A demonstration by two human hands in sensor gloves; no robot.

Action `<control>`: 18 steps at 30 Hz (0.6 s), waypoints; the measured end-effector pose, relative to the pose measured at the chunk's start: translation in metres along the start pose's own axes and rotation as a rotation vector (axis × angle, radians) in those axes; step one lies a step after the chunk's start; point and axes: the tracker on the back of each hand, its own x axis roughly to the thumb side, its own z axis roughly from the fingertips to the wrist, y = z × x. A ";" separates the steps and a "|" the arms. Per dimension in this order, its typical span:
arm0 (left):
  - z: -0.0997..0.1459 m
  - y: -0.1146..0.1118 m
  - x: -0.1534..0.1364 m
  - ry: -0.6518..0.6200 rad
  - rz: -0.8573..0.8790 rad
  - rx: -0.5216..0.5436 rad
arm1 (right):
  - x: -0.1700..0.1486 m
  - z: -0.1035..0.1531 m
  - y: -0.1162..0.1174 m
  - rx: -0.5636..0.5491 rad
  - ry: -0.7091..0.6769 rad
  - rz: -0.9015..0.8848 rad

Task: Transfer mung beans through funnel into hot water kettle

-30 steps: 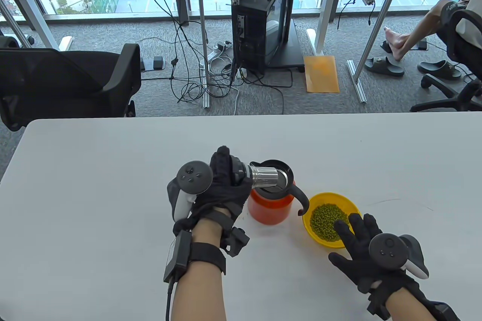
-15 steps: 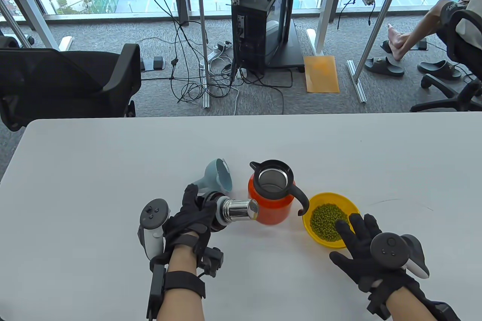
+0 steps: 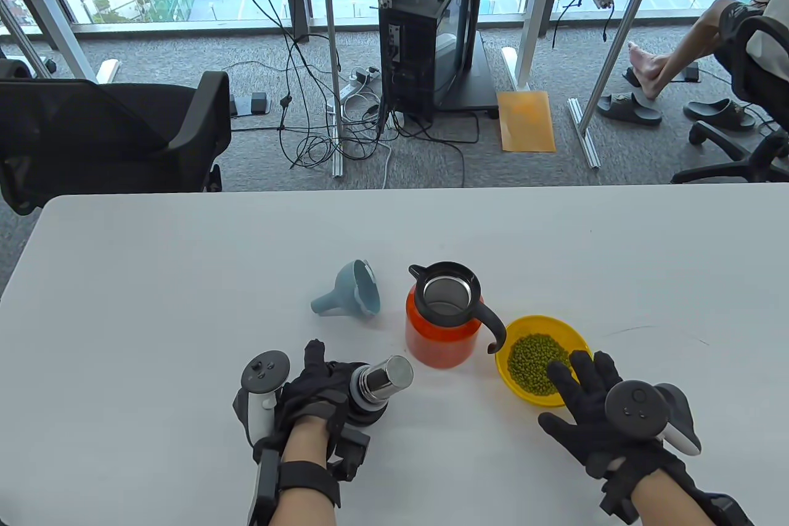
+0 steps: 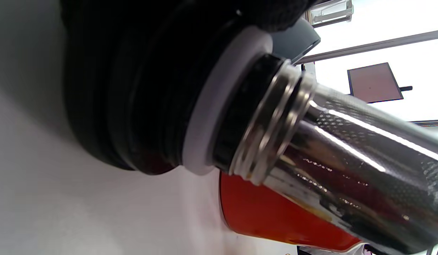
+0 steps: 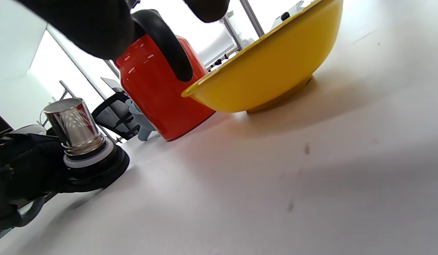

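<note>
left hand (image 3: 314, 393): grips the black cap of the kettle lid (image 3: 373, 393), which sits upside down on the table (image 3: 154, 304), steel strainer tube pointing up, slightly tilted. right hand (image 3: 595, 412): fingers spread, holding nothing, fingertips over the near rim of the yellow bowl (image 3: 570, 335). mung beans (image 3: 536, 365): heaped inside the bowl. kettle (image 3: 441, 319): orange, upright, mouth uncovered, handle just beside the bowl. funnel (image 3: 351, 291): pale blue, on its side, left of the kettle, apart from it.
</note>
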 end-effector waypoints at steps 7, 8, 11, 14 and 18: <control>0.003 0.008 0.010 0.004 -0.196 0.072 | 0.000 0.000 0.000 0.006 -0.003 -0.002; 0.004 0.010 0.012 0.009 -0.210 0.081 | 0.000 0.000 0.000 0.008 -0.004 -0.002; 0.005 0.015 0.018 0.000 -0.232 0.092 | 0.001 0.000 0.000 0.007 -0.010 -0.001; 0.006 0.023 0.032 -0.024 -0.263 0.124 | 0.001 0.000 0.000 0.004 -0.011 -0.001; 0.005 0.030 0.061 -0.068 -0.338 0.142 | 0.000 -0.001 0.000 0.003 -0.009 -0.005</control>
